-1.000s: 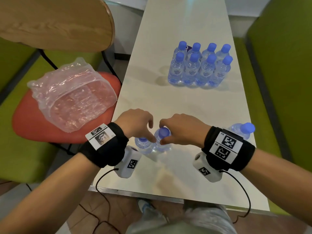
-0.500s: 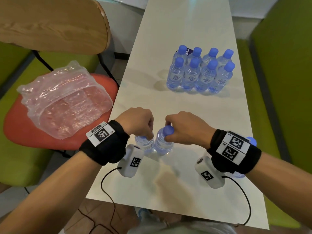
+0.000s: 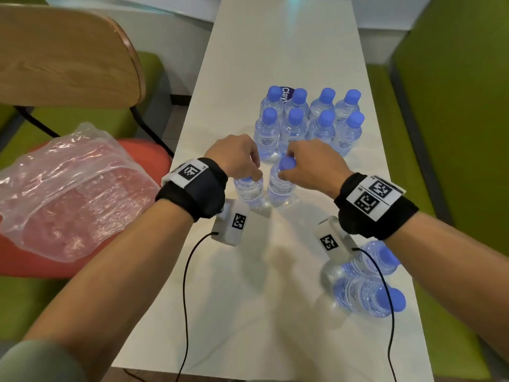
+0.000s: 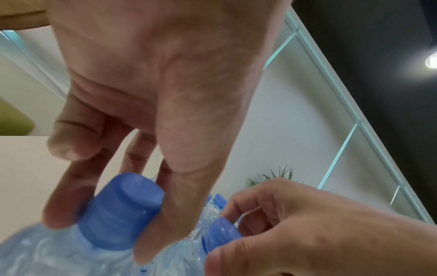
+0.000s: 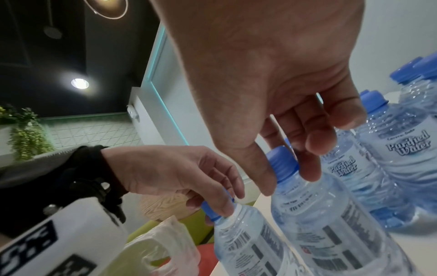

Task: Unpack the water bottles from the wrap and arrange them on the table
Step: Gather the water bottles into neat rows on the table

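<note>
- My left hand [image 3: 239, 158] pinched the blue cap of one water bottle [image 3: 249, 190], fingertips [image 4: 151, 240] curled round it.
- My right hand [image 3: 311, 168] gripped the cap of a second bottle [image 3: 281, 186], touching the first.
- Both bottles stood just before the group of eight upright bottles [image 3: 308, 122] on the white table [image 3: 248, 312].
- Two bottles [image 3: 366, 282] lay on their sides near my right wrist.
- The empty wrap [image 3: 68, 186] sat on the red chair seat [image 3: 146, 150].
</note>
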